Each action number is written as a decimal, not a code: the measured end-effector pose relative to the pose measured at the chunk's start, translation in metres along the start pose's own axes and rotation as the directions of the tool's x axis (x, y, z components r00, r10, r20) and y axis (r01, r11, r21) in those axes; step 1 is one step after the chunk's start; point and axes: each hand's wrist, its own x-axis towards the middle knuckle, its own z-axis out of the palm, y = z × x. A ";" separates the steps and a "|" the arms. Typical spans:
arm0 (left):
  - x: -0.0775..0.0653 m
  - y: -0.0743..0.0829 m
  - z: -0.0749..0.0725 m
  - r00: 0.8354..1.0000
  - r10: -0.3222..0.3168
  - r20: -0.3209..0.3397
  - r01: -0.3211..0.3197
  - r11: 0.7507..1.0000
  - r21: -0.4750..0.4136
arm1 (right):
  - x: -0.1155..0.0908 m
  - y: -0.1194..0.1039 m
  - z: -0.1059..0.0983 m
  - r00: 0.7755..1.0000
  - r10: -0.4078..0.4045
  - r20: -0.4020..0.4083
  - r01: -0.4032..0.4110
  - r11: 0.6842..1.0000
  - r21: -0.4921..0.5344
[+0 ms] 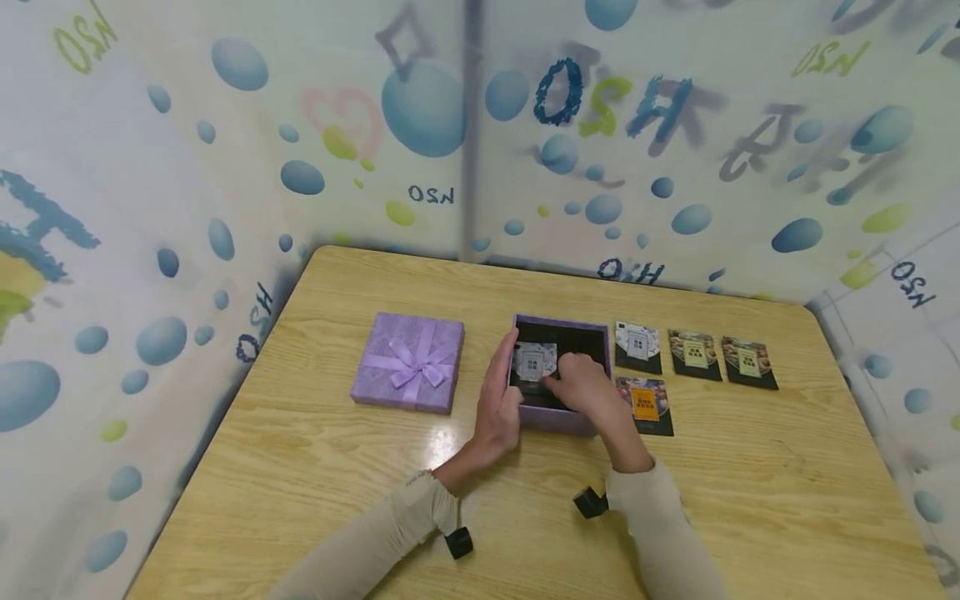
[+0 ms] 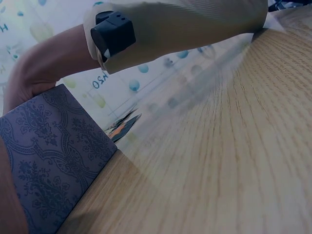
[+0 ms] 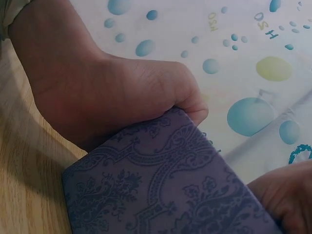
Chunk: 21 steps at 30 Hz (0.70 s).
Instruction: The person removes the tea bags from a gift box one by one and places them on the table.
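Note:
A purple patterned gift box [image 1: 558,419] without its lid stands on the table, black inside. My left hand [image 1: 498,408] lies along the box's left wall, fingers stretched along it and thumb near the front corner. Reaching in over the right side, my right hand [image 1: 585,385] has curled fingers and pinches the lower right corner of a flat silver-and-black packet [image 1: 534,362], which lies in the left part of the box. The right fingertips are partly hidden by the hand. In the right wrist view, the right hand [image 3: 122,97] bends over the box rim.
Left of the box lies its purple lid [image 1: 408,362] with a ribbon bow. To the right are another silver packet [image 1: 638,346], two green-labelled packets [image 1: 694,353] and an orange-labelled packet [image 1: 645,406]. The wooden table [image 1: 787,483] meets a patterned wall [image 1: 525,200] behind.

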 end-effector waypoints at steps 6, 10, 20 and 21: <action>-0.001 0.000 0.000 1.000 0.006 0.004 -0.006 1.000 0.005 | 0.004 0.003 0.003 0.999 0.022 0.024 -0.023 0.999 0.049; -0.001 0.000 0.001 1.000 0.008 0.002 -0.008 1.000 0.009 | 0.005 0.003 0.004 0.999 0.020 -0.030 -0.019 0.999 0.045; 0.002 0.000 0.000 1.000 0.012 -0.010 -0.011 1.000 0.011 | 0.012 0.005 0.003 0.989 0.004 -0.147 0.009 0.996 0.093; 0.002 0.000 0.000 1.000 0.012 -0.011 -0.012 1.000 0.009 | 0.013 0.006 0.003 0.988 0.005 -0.153 0.010 0.995 0.098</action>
